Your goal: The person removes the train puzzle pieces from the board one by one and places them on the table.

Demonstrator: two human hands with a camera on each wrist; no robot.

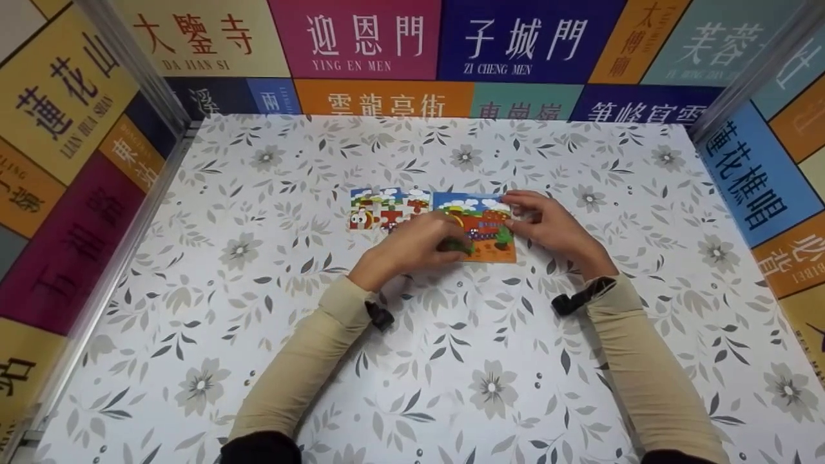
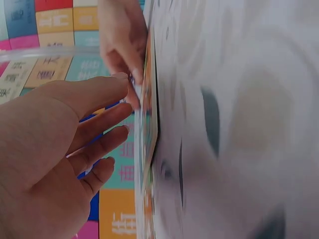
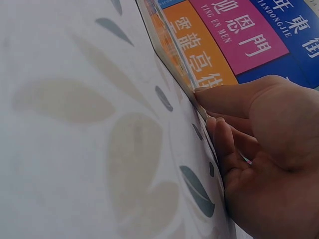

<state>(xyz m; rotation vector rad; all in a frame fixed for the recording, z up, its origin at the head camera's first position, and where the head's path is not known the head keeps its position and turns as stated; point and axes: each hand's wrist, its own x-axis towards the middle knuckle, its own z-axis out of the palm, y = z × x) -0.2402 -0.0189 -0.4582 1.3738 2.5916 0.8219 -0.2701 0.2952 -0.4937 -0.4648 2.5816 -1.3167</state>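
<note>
A thin picture board [image 1: 483, 222] with a colourful train scene lies flat on the table. Against its left side are joined jigsaw pieces [image 1: 380, 209], with white patches showing between parts of the picture. My left hand [image 1: 422, 241] hovers over the board's left part and hides some of the pieces. In the left wrist view its fingers [image 2: 107, 122] are loosely bent, and nothing shows between them and the thumb. My right hand [image 1: 548, 222] holds the board at its upper right edge. The right wrist view shows the thumb [image 3: 224, 99] on that edge, with the other fingers curled beside it.
A white table [image 1: 419, 361] with a grey flower and leaf print spreads around the hands. Coloured panels with Chinese lettering [image 1: 361, 38] stand along the back and both sides, with metal posts at the corners.
</note>
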